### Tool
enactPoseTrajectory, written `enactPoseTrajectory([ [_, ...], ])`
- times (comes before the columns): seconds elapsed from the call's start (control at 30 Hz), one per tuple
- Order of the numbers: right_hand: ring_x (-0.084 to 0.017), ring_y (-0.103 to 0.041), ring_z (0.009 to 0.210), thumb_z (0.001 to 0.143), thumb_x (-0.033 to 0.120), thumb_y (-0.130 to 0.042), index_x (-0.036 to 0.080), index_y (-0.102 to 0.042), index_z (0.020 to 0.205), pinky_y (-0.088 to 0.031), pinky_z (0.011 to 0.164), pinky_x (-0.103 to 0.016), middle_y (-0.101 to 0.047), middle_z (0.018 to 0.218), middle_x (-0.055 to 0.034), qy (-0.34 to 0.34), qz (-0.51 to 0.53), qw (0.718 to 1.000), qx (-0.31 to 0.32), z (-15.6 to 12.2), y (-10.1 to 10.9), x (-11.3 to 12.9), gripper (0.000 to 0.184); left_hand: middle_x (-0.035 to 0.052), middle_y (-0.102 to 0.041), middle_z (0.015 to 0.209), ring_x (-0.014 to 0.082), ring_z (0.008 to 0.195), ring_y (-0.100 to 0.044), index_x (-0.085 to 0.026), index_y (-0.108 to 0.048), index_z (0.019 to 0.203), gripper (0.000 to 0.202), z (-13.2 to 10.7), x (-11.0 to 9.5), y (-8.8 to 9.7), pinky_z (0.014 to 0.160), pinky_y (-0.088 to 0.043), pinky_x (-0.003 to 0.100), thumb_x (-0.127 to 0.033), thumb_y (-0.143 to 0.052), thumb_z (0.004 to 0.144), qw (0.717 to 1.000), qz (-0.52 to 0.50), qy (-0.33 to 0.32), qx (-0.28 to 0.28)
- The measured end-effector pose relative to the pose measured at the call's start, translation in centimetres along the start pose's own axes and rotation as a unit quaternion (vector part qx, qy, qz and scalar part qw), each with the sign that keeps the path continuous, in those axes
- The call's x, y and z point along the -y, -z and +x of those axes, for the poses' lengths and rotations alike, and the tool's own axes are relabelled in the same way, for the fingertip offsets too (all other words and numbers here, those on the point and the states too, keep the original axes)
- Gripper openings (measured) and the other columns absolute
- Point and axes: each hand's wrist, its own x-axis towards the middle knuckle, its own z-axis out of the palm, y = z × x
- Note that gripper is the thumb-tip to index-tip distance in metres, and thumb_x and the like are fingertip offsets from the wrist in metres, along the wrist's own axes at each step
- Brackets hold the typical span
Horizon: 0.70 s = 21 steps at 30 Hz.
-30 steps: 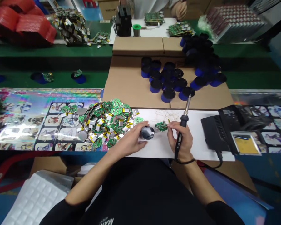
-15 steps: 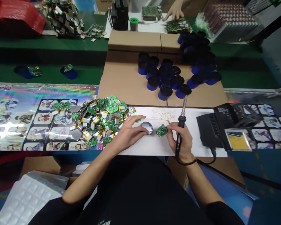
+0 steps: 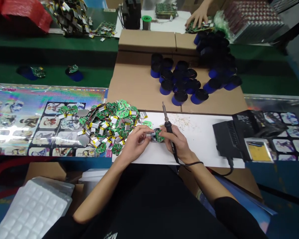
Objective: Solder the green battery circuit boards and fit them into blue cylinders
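Note:
My left hand (image 3: 136, 143) pinches a small silver piece (image 3: 149, 135) against a round metal disc (image 3: 153, 136). A small green circuit board (image 3: 159, 135) lies on that disc, partly hidden by my fingers. My right hand (image 3: 178, 144) grips a black soldering iron (image 3: 168, 126), its tip pointing up and away from the board. Both hands rest on a white sheet (image 3: 201, 146) with solder marks. Beside my left hand lies a heap of green circuit boards with silver pouch batteries and wires (image 3: 109, 127).
A black soldering station (image 3: 226, 137) stands to the right. Blue-and-black cylinders (image 3: 180, 86) crowd a cardboard sheet (image 3: 132, 89) ahead. Beyond them, a co-worker's hand (image 3: 198, 18) touches a green board. A printed holographic mat (image 3: 47, 121) lies left; white foam (image 3: 33, 209) lies below.
My hands have come together to the left. The soldering iron moved left with my right hand, and the green board now sits on the disc. The co-worker's hand moved right.

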Motion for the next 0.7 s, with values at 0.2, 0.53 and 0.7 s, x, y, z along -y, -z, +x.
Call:
enactPoseTrajectory([
  [0.2,-0.027,-0.074,0.105,0.09,0.002,-0.059,0.033,-0.062,0.132,-0.065,0.091,-0.052,-0.072,0.116,-0.0071,-0.023,-0.028,0.999,-0.041,-0.5,0.3,1.0,0.052,0.0092,-0.056,0.123,0.0124,0.081,-0.057,-0.023,-0.075,0.113,0.017,0.6,-0.3,-0.4,0.081,-0.054,0.031,-0.027,-0.074,0.097,0.988,0.109,-0.113,0.014],
  [0.53,-0.025,-0.073,0.103,0.089,0.006,-0.075,0.027,-0.058,0.135,-0.063,0.087,-0.046,-0.076,0.113,-0.0096,-0.029,-0.053,0.998,-0.032,-2.1,-0.2,2.5,0.053,0.0042,-0.074,0.088,0.0149,0.076,-0.069,-0.019,-0.07,0.106,0.019,0.6,-0.1,-1.2,0.067,-0.051,0.025,-0.037,-0.066,0.101,0.992,-0.088,0.086,0.032],
  [0.7,-0.026,-0.073,0.102,0.087,0.003,-0.075,0.027,-0.061,0.128,-0.061,0.088,-0.047,-0.078,0.11,-0.0075,-0.026,-0.061,0.998,-0.019,-2.7,-0.8,3.1,0.049,0.0064,-0.076,0.093,0.0169,0.082,-0.07,-0.018,-0.075,0.103,0.027,0.4,-0.1,-1.3,0.073,-0.052,0.027,-0.044,-0.073,0.096,0.982,-0.136,0.133,0.018],
])
